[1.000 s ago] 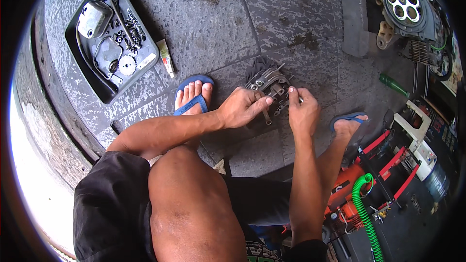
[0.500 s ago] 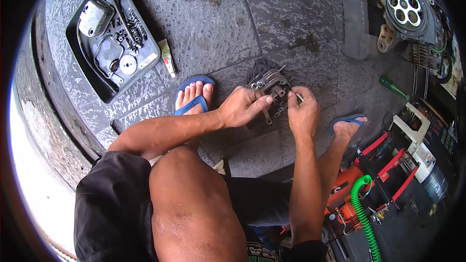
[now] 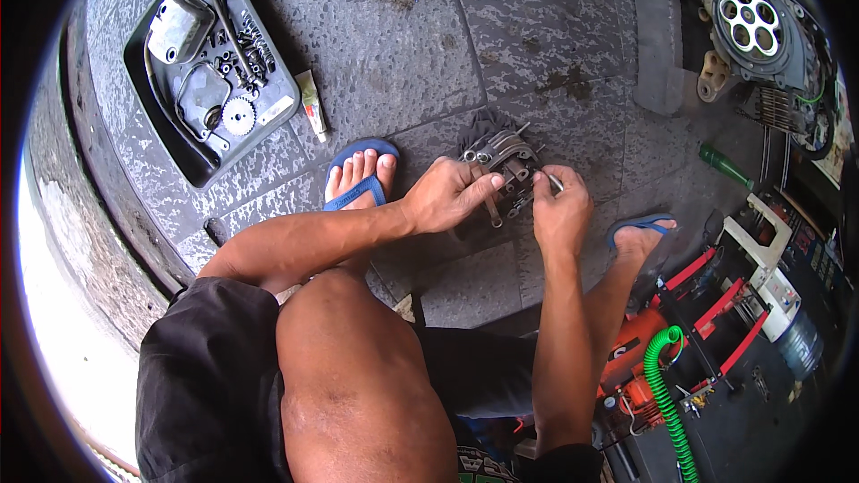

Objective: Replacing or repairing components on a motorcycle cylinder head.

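A grey metal engine cylinder head [image 3: 514,166] sits on the floor between my feet, its studs pointing up and to the right. My left hand [image 3: 445,195] is closed at its left side, thumb stretched over the top. A slim ring spanner [image 3: 493,211] comes out below that thumb, its ring end toward me; the fingers hide its other end. At the right side of the cylinder head, my right hand [image 3: 562,203] pinches a small pale metal rod [image 3: 556,183] between thumb and fingers. A dark cloth [image 3: 480,125] lies against the far side.
A black tray [image 3: 284,105] with bolts, a gear and a metal cover stands far left, a tube [image 3: 311,105] beside it. At right are an engine [image 3: 752,22], a green bottle [image 3: 725,164], a red compressor [image 3: 633,349] and a coiled green hose [image 3: 667,394].
The view has shifted very slightly. Both hands keep their grips at the cylinder head, with hardly any visible movement.
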`<state>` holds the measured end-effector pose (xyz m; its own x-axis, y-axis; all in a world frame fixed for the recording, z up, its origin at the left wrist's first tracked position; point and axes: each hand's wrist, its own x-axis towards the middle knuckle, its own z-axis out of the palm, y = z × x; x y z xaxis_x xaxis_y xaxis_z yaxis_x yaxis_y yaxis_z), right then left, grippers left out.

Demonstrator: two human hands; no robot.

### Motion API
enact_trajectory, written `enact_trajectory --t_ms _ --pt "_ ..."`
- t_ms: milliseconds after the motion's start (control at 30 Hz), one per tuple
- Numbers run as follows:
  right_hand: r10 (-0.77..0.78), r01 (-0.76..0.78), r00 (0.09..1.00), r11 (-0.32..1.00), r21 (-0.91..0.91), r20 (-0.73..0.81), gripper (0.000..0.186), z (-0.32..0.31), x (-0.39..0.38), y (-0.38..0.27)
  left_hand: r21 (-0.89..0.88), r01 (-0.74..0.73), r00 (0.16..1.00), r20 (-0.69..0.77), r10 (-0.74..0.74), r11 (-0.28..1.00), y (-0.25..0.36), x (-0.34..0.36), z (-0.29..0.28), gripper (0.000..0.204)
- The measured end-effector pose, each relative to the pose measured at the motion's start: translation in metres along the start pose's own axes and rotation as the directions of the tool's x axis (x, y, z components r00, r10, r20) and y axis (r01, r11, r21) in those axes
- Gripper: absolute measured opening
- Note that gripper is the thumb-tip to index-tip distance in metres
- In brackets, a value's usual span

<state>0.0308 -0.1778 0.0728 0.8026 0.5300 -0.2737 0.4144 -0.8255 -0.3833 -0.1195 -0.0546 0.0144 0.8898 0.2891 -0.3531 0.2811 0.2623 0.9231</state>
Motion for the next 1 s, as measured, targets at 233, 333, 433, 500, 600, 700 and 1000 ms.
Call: enact_trajectory --t_ms 233,333,433,500,600,700,1000 --pt "0.29 -0.273 0.957 0.917 0.292 -0.015 0.018 0.009 0.008 0.049 -0.028 0.0 1.0 -0.004 0.0 1.0 -0.002 -0.002 -0.006 0.046" --pt "0.537 -0.513 0.842 0.766 0.387 0.052 0.017 0.024 0.018 0.099 -0.041 0.043 0.999 0.019 -0.042 0.998 -0.009 0.004 -0.005 0.048" --pt "0.513 -0.522 0.851 0.801 0.293 0.114 0.025 0.026 0.016 0.13 0.019 -0.011 0.999 -0.036 0.011 1.0 -0.014 0.008 -0.001 0.049" --pt "0.486 -0.5 0.866 0.845 0.192 0.117 0.025 0.019 0.012 0.14 -0.036 0.004 0.999 -0.048 -0.006 0.999 -0.008 0.01 0.0 0.049" --pt "0.528 -0.616 0.787 0.633 0.469 0.32 0.016 -0.01 0.012 0.074 -0.071 0.096 0.993 -0.062 -0.101 0.993 -0.016 -0.002 -0.018 0.05" --pt "0.311 -0.403 0.912 0.794 0.455 0.267 0.023 -0.011 -0.016 0.072 -0.033 0.155 0.985 -0.073 -0.157 0.987 -0.01 0.002 -0.016 0.052" --pt "0.054 -0.073 0.995 0.963 0.259 0.079 0.025 -0.001 -0.03 0.05 0.042 0.124 0.988 -0.098 -0.119 0.991 -0.011 0.014 -0.009 0.053"
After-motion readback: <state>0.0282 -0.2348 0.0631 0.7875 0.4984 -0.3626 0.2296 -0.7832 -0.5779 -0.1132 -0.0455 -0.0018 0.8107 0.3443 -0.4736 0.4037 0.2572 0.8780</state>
